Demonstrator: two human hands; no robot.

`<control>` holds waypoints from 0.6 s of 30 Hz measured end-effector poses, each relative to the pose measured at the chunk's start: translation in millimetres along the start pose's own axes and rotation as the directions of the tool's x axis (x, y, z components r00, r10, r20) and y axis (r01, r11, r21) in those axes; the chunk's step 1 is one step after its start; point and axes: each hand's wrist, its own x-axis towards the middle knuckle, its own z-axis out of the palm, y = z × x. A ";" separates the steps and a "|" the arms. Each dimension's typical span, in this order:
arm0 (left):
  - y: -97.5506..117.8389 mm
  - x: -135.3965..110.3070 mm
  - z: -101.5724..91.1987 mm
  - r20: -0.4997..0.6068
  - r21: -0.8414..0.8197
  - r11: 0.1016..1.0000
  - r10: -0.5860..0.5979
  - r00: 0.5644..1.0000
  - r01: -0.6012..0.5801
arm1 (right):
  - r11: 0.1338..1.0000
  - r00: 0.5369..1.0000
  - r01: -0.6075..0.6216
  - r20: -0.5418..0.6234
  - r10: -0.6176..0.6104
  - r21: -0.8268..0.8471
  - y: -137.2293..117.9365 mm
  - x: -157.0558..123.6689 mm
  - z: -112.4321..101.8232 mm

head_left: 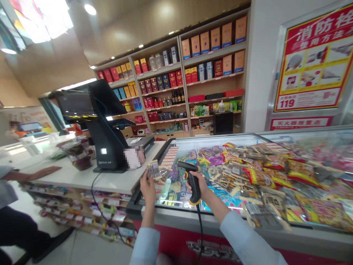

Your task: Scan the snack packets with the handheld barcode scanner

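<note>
While RH grips scanner, LH holds pkt nr counter edge.

A: How is the left hand posed?
B: Raised, its fingers bent upward in a light hold; the left forearm stands nearly upright.
A: The right hand?
B: Curled in a grip, the right forearm slanting in from lower right.
</note>
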 end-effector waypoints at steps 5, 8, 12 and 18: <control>-15.3 -5.4 4.7 -0.008 0.130 0.985 -0.110 0.994 0.110 | 0.997 0.997 -0.074 -0.003 0.074 -0.002 28.5 36.5 -0.9; -15.7 -7.7 4.2 -0.029 0.208 0.970 -0.119 0.992 0.123 | 0.998 0.998 -0.065 -0.019 0.066 0.024 35.9 40.8 -6.5; -10.2 -10.3 3.1 -0.131 0.384 0.914 -0.086 0.988 0.130 | 0.993 0.992 -0.058 -0.105 0.068 0.100 39.8 39.7 -11.7; -13.0 -11.2 6.4 0.122 0.347 0.937 -0.089 0.989 0.042 | 0.985 0.986 -0.016 -0.163 0.044 0.170 41.7 40.7 -13.7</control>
